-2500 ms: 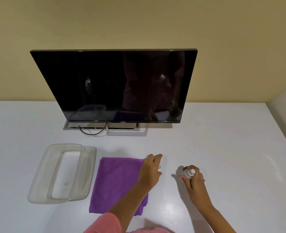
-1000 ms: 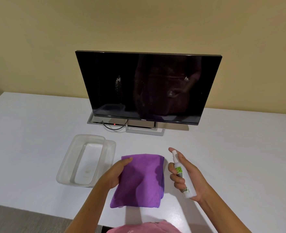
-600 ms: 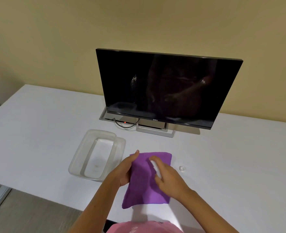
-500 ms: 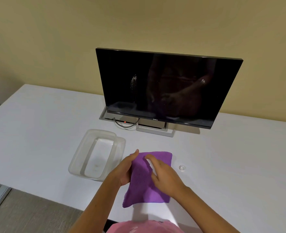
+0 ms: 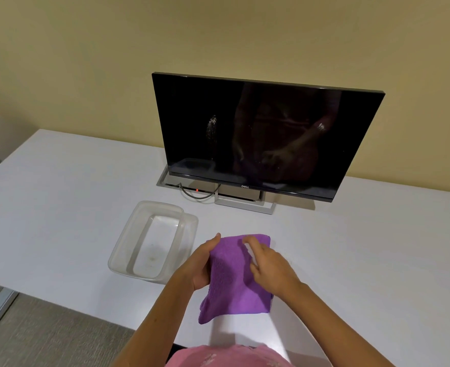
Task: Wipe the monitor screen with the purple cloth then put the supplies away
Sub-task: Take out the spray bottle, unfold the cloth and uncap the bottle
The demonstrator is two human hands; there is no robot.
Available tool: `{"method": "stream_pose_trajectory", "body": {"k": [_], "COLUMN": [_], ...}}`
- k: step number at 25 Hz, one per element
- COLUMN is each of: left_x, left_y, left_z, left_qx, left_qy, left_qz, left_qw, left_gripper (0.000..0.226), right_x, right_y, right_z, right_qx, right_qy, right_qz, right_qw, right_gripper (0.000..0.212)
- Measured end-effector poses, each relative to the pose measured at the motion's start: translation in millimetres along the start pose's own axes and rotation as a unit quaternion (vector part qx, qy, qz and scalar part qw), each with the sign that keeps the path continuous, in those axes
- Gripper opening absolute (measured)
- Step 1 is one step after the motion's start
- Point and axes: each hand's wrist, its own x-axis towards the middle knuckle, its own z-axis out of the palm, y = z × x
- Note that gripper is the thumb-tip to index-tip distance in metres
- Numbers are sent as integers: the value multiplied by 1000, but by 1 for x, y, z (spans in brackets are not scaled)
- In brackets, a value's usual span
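Note:
The folded purple cloth (image 5: 231, 282) hangs tilted just above the table, gripped on its left edge by my left hand (image 5: 197, 266). My right hand (image 5: 268, 266) lies over the cloth's right half, closed around a small white spray bottle (image 5: 249, 251). Only a sliver of the bottle shows between my fingers, nozzle towards the cloth. Behind them stands the dark monitor (image 5: 284, 115), switched off, with a pale smudge (image 5: 212, 127) on the left of its screen.
A clear plastic container (image 5: 120, 250) sits empty to the left of the cloth, on its lid (image 5: 192, 223). A cable (image 5: 197, 196) loops by the monitor stand (image 5: 245, 205). The white table's near edge (image 5: 59, 295) runs just before my arms.
My right hand brought the spray bottle from the right of the cloth onto it. My left hand lifted the cloth's left side off the table. The camera view shifted left.

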Motion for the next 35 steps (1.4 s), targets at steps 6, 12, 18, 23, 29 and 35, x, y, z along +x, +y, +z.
{"method": "stream_pose_trajectory", "body": {"k": [6,12,18,23,29,35], "left_x": [1,5,14,19,20,20], "left_y": [2,-3,-9,-13,-23,-32], "left_z": [2,1,1,-8,-14,-17], "left_qx": [-15,-19,8,29,8,-5], "left_qy": [4,37,99,87,70,57], "left_qz": [-12,-16,-1,12,29,28], "left_qw": [1000,999,995,996,997,998], "left_gripper": [52,48,38,36,40,49], "right_x": [-13,-14,-49,-73,-82,-85], "right_y": [-6,34,82,109,109,113], "right_z": [21,4,1,-6,4,18], "right_qx": [-2,108,228,276,244,240], "right_qy": [-29,63,232,300,295,290], "right_qz": [-37,43,243,270,247,243], "right_qw": [999,991,914,872,890,894], "right_gripper": [52,49,26,13,10,9]}}
